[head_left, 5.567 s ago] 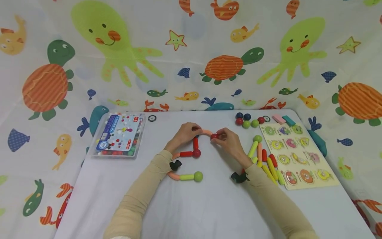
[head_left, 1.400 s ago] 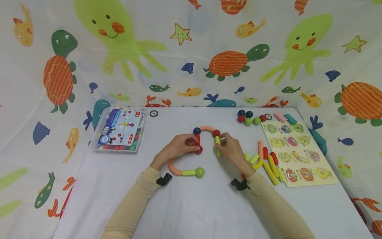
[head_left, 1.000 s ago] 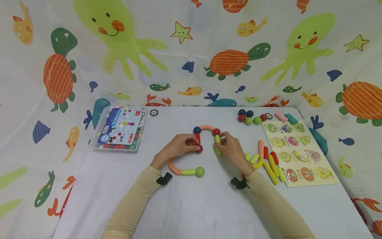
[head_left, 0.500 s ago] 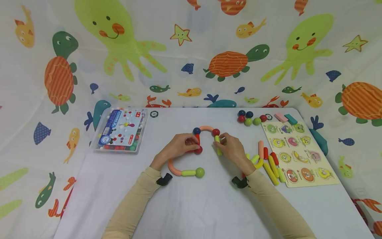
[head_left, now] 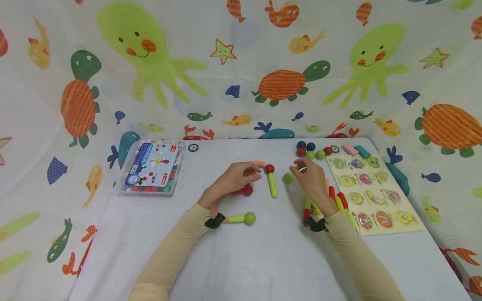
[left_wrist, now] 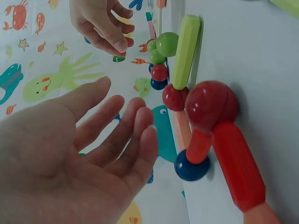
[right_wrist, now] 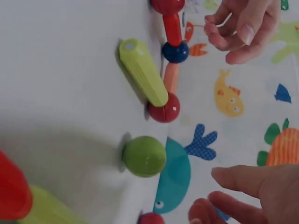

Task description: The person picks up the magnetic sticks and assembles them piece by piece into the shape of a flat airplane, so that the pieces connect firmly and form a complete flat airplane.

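A chain of toy rods and balls lies on the white table. At its far end a red ball [head_left: 269, 168] joins a peach curved rod [head_left: 260, 163] and a yellow-green rod [head_left: 273, 185]. My left hand [head_left: 241, 176] hovers over the chain, fingers loosely bent and holding nothing. Under it, the left wrist view shows a blue ball [left_wrist: 192, 166], a red ball [left_wrist: 212, 106] and a red rod [left_wrist: 238, 168]. A single green ball [head_left: 288, 177] sits left of my right hand [head_left: 312, 179], which is raised, fingers apart, holding nothing. The chain's near end has a green ball [head_left: 249, 218].
A lidded clear box [head_left: 150, 167] of small parts stands at back left. Several balls [head_left: 309, 155] gather at back right. Loose rods [head_left: 341, 206] lie beside a fruit picture board [head_left: 374, 194]. Pink and teal blocks [head_left: 350, 149] sit behind it.
My right hand has let go of the yellow-green rod and moved right and up. The single green ball now shows beside it. My left hand has lifted off the red ball.
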A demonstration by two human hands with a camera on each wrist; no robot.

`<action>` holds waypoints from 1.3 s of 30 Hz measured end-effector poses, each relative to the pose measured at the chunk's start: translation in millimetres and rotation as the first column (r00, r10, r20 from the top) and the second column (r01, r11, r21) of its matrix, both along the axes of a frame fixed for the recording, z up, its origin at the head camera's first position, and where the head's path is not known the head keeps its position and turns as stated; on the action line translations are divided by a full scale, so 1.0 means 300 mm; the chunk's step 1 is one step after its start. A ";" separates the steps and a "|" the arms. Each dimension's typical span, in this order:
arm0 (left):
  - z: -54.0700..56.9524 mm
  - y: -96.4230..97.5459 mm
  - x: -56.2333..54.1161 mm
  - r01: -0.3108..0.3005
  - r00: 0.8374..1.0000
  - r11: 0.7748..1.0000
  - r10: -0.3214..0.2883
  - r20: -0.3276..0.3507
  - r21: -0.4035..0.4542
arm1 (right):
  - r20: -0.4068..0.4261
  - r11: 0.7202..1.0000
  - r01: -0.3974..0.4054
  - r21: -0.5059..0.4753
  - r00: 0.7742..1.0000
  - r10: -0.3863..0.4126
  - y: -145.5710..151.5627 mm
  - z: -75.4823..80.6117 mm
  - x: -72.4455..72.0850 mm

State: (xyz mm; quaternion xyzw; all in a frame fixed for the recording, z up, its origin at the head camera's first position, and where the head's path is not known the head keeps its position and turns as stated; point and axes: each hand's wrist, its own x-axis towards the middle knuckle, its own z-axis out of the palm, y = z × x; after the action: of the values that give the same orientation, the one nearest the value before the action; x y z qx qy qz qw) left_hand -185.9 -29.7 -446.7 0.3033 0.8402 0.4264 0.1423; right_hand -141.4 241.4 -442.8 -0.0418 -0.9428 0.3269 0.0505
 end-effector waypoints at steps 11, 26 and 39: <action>-0.008 0.116 -0.008 0.195 0.981 0.974 -0.193 0.028 -0.113 | 0.184 0.991 -0.132 -0.021 0.974 0.134 0.056 -0.039 0.016; -0.059 0.166 -0.005 0.235 0.971 0.946 -0.222 0.083 -0.221 | 0.186 0.980 -0.197 -0.015 0.963 0.196 0.042 -0.078 0.001; -0.085 0.172 -0.014 0.228 0.973 0.958 -0.216 0.085 -0.175 | 0.179 0.983 -0.180 -0.035 0.967 0.183 0.034 -0.087 0.008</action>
State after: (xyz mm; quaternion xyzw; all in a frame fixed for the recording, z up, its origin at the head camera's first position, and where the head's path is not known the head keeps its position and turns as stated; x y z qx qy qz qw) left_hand -190.0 21.9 -472.1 0.3675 0.8314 0.3382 0.2437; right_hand -138.9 251.7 -468.9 0.0148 -0.9403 0.3335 -0.0661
